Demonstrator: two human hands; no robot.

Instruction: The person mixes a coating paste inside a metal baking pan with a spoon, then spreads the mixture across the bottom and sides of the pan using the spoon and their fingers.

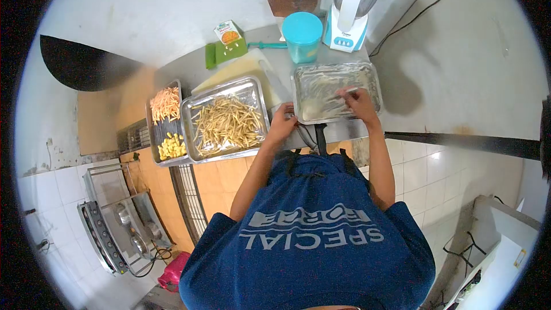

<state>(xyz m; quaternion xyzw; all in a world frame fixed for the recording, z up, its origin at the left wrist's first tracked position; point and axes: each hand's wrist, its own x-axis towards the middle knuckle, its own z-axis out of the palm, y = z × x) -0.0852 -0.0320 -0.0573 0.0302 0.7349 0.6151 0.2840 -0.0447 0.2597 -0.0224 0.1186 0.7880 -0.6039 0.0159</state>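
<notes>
Pale yellow sticks (227, 123) lay already cut and heaped in the middle tray (242, 90), with orange sticks (165, 102) and yellow chunks (172, 146) apart in the left tray (166, 127). The smeared tray (296, 95), right of the frame's upper centre, held whitish streaks and no sticks that could be seen; what remained to be done there could not be told. It lay under the right hand (360, 105), whose fingers were bent close together over the streaks, perhaps pinching something thin and pale. The left hand (284, 119) was curled at its near-left corner, though its grip could not be made out
</notes>
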